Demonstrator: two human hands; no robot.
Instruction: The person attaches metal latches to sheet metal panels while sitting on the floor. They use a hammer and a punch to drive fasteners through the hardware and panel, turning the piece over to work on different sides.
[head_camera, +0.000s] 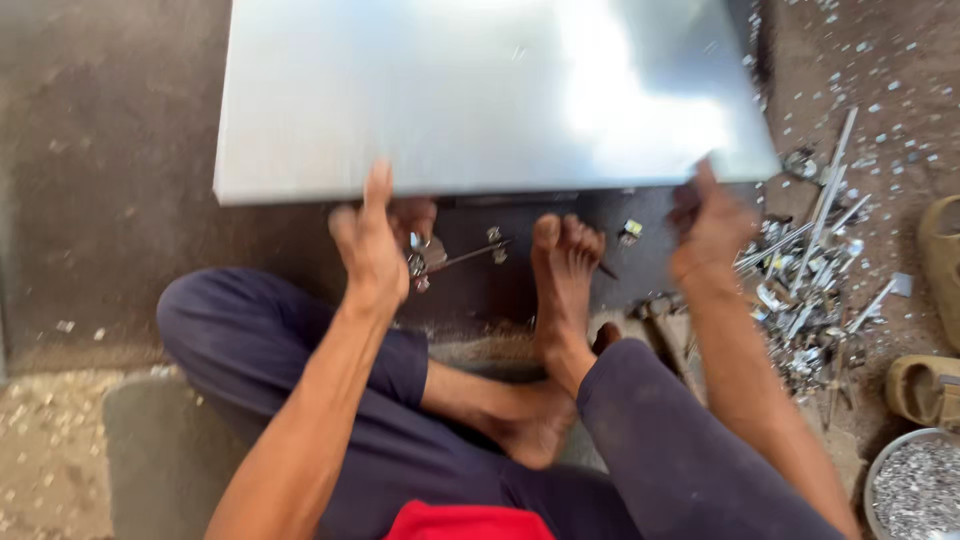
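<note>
A large flat metal sheet (480, 90), bare and shiny with a bright glare on its right half, fills the far middle of the view, and its near edge is lifted off the dark floor (110, 150). The left hand (372, 245) grips that near edge toward its left, fingers curled up over the top face, and the right hand (708, 225) grips the same edge close to the near right corner, thumb on top. The sheet shows no cuts, folds or holes on the face in view, so the work on it looks to be at an early stage: it is held and positioned, and nothing visible has yet been done to shape it. Just under the lifted edge, the person's bare foot (562, 265) points away toward the sheet, and the other foot is tucked in near the crossed legs in dark blue trousers (260, 340). Between the left hand and the foot lie a few small bolts and clips (450, 255). To the right, near the right hand, a pile of metal offcuts and strips (810, 280) spreads over the ground. Farther right sit two tan sandals (930, 385), and at the near right corner a bowl of small metal bits (915, 485).
</note>
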